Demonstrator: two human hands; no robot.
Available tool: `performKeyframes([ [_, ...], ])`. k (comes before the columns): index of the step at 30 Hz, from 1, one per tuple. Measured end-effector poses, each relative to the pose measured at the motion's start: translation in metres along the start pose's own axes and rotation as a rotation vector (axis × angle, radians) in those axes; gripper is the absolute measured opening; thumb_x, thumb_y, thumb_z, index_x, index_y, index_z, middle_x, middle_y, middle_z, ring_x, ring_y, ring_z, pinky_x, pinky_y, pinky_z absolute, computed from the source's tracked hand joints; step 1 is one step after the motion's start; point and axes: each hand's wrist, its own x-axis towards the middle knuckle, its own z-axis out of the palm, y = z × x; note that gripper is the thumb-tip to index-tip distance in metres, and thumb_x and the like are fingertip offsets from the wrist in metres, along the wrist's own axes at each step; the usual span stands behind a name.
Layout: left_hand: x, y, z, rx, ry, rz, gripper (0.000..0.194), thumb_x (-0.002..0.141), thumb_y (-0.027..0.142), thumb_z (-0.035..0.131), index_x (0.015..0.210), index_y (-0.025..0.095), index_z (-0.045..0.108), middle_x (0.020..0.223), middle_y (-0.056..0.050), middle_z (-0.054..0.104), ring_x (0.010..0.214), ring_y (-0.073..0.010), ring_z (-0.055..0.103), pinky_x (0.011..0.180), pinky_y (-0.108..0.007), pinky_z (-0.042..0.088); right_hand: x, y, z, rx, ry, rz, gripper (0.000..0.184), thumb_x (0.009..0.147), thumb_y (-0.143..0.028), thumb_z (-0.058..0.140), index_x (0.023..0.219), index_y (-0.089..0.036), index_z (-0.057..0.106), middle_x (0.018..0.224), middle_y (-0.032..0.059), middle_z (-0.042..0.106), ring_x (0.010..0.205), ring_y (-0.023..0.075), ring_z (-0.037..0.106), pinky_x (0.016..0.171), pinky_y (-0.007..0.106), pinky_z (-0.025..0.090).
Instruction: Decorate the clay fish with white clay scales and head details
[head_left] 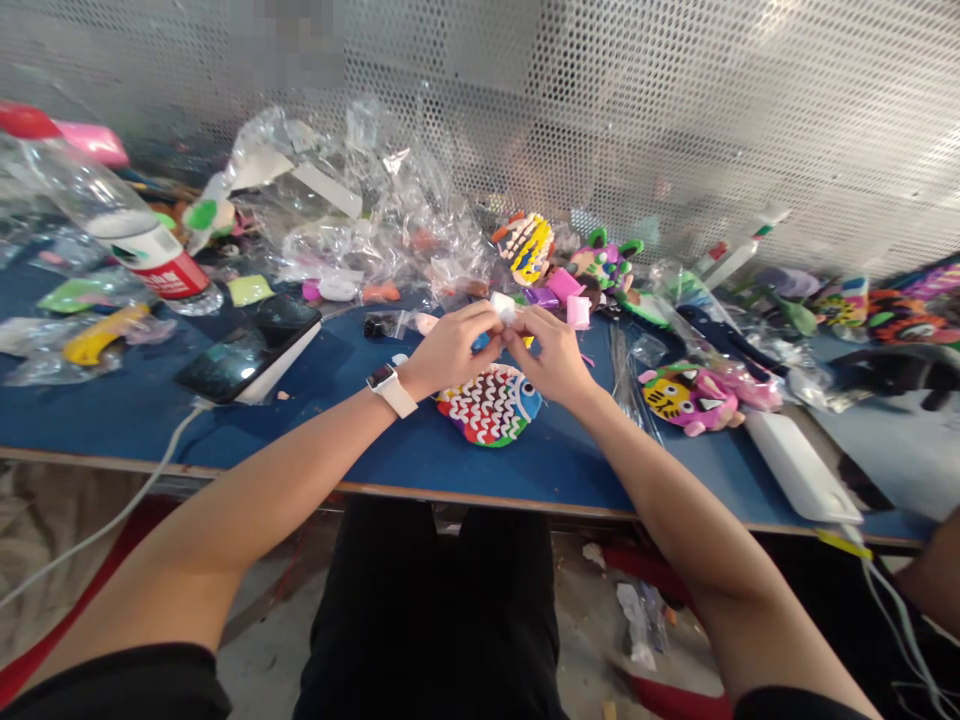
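My left hand point(459, 346), with a white watch point(391, 388) on its wrist, and my right hand point(553, 352) meet fingertip to fingertip above the table. Between their pinched fingers is a small white lump of modelling clay point(502, 305), partly hidden by the fingers. Just beneath them lies a clay fish point(489, 412) with a blue head and rows of white wavy strips over red and other colours. The hands cover part of its upper edge. Bits of blue and yellow show behind the fingers.
On the blue table point(390, 450) lie a phone point(251, 345), a bottle point(150, 240), clear plastic wrappers point(375, 210), a clay tiger face point(679, 395) and a white power bank point(802, 465). A striped clay piece point(529, 248) leans near the perforated metal panel point(675, 120). At right, part of another person's arm shows.
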Motion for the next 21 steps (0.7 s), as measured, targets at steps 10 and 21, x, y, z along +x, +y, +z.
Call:
performKeyframes([
  [10, 0.000, 0.007, 0.003, 0.086, -0.037, 0.050, 0.013, 0.098, 0.015, 0.055, 0.089, 0.022, 0.049, 0.093, -0.007, 0.061, 0.087, -0.0225, 0.062, 0.076, -0.037, 0.055, -0.003, -0.003, 0.006, 0.065, 0.058, -0.019, 0.024, 0.098, -0.015, 0.057, 0.079, -0.026, 0.046, 0.080, 0.0001, 0.055, 0.078, 0.0192, 0.054, 0.073, 0.036, 0.044],
  [21, 0.003, 0.010, 0.003, 0.044, -0.009, 0.016, 0.019, 0.097, 0.013, 0.049, 0.082, 0.023, 0.043, 0.085, -0.004, 0.057, 0.077, -0.0186, 0.056, 0.069, -0.034, 0.044, -0.001, -0.001, 0.007, 0.125, 0.046, -0.002, 0.025, 0.095, -0.017, 0.053, 0.074, -0.025, 0.042, 0.072, -0.0019, 0.050, 0.070, 0.0170, 0.048, 0.070, 0.035, 0.039],
])
